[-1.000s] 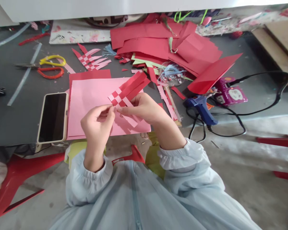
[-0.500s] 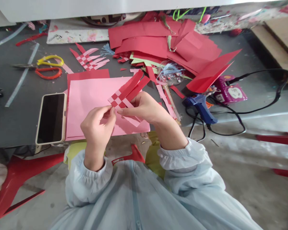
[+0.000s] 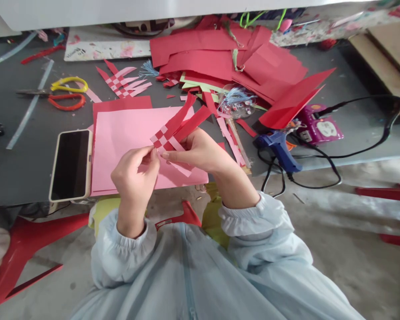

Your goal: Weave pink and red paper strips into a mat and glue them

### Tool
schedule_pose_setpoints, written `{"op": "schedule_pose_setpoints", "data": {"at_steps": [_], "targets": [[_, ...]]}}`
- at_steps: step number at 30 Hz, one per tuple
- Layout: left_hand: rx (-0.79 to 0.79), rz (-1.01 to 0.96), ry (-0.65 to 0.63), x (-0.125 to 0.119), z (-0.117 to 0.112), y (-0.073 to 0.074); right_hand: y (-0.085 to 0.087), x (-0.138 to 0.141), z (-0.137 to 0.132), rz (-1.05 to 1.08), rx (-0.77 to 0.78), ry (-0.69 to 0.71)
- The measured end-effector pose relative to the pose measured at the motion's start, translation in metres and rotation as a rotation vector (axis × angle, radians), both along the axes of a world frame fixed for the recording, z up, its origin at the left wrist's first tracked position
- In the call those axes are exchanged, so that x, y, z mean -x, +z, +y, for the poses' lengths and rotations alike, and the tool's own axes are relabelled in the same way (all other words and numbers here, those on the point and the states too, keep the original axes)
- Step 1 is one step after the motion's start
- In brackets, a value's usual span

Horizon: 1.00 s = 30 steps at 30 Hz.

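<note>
A woven paper piece (image 3: 163,138) in red and pink checks is held up between my hands, with red strips fanning to the upper right and pink strips to the lower right. My left hand (image 3: 136,173) pinches its lower left corner between thumb and forefinger. My right hand (image 3: 200,151) grips it from the right, thumb in front and the other fingers behind, partly hidden. Beneath lie sheets of pink paper (image 3: 120,146) over a red sheet (image 3: 123,103). Another woven paper piece (image 3: 123,83), with loose pointed strips, lies farther back on the table.
Left of the paper lie a phone (image 3: 71,165) and scissors (image 3: 66,101) with yellow and orange handles. Red paper (image 3: 200,64) is heaped at the back, near blue tassels (image 3: 236,98). A blue glue gun (image 3: 278,151) with a black cord and a purple box (image 3: 320,124) stand right.
The red strips of the woven piece have spread apart and one now bends more. My hands keep nearly the same place and hold, with a slight shift to the left.
</note>
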<state>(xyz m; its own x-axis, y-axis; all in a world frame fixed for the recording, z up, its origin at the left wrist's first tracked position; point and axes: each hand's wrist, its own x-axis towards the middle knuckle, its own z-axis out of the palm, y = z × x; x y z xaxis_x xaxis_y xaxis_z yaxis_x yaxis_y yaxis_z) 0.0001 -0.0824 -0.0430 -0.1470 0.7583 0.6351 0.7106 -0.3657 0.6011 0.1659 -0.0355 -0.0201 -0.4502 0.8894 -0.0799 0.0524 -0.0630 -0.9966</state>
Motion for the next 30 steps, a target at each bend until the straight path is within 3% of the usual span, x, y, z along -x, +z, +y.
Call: {"op": "schedule_pose_setpoints", "data": {"at_steps": [7, 11, 21, 27, 30], "targets": [[0.386, -0.474, -0.110, -0.001, 0.000, 0.001, 0.001, 0.001, -0.001, 0.026, 0.030, -0.049], [0.462, -0.649, -0.159, 0.001, 0.003, 0.001, 0.002, 0.002, 0.000, 0.063, 0.019, -0.044], [0.378, -0.617, -0.085, 0.004, 0.003, 0.003, -0.004, 0.008, -0.001, 0.148, 0.006, 0.013], [0.391, -0.599, -0.073, 0.005, 0.003, 0.005, -0.007, 0.009, 0.003, 0.189, 0.008, -0.319], [0.398, -0.597, -0.071, 0.005, 0.004, 0.004, -0.010, 0.008, 0.004, 0.181, 0.044, -0.378]]}}
